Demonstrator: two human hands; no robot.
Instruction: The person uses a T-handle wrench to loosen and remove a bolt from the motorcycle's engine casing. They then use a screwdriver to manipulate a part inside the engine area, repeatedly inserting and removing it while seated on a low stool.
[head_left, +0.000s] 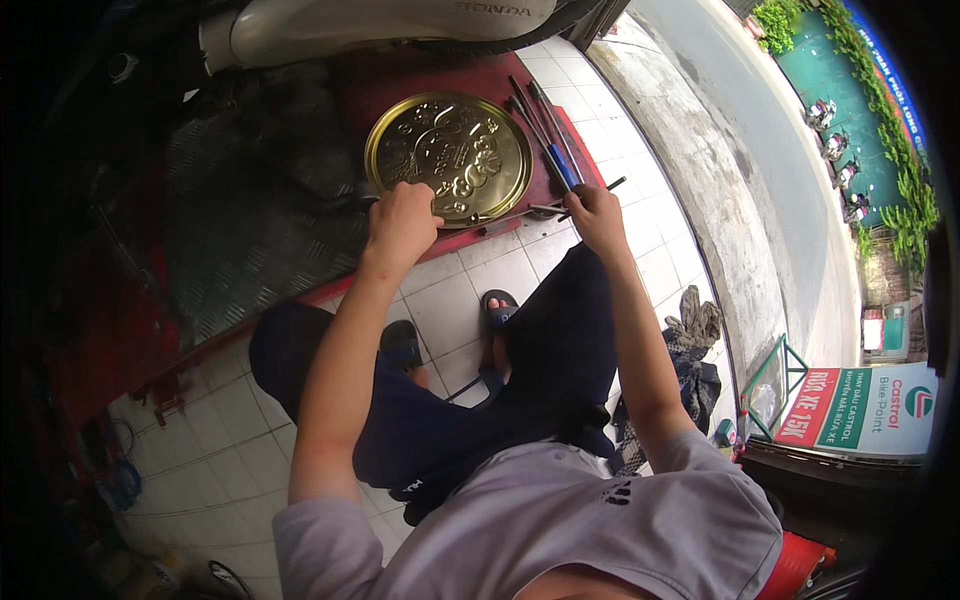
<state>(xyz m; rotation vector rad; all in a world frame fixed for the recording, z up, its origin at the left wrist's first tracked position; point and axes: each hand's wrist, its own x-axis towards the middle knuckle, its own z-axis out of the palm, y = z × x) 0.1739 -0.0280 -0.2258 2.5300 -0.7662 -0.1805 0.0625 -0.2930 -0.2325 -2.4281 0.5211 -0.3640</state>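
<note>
A round gold embossed metal tray (pixel 450 145) lies on the red platform (pixel 355 75). My left hand (pixel 405 220) is closed at the tray's near left edge; what its fingers grip is hidden. My right hand (pixel 595 215) is closed on a thin dark rod-like tool (pixel 614 185) at the platform's right edge. Other long metal tools (pixel 535 115), one with a blue handle (pixel 558 160), lie just right of the tray, partly under or beside that hand. A thin metal bar runs below the tray between my hands.
A white motorbike body (pixel 380 25) stands above a dark chequer plate (pixel 240 180). My legs and sandals are over white floor tiles (pixel 460 280). Dark rags (pixel 690 350) lie at right, near a signboard (pixel 850 410) and the kerb. Parked scooters (pixel 840 150) line the street's far side.
</note>
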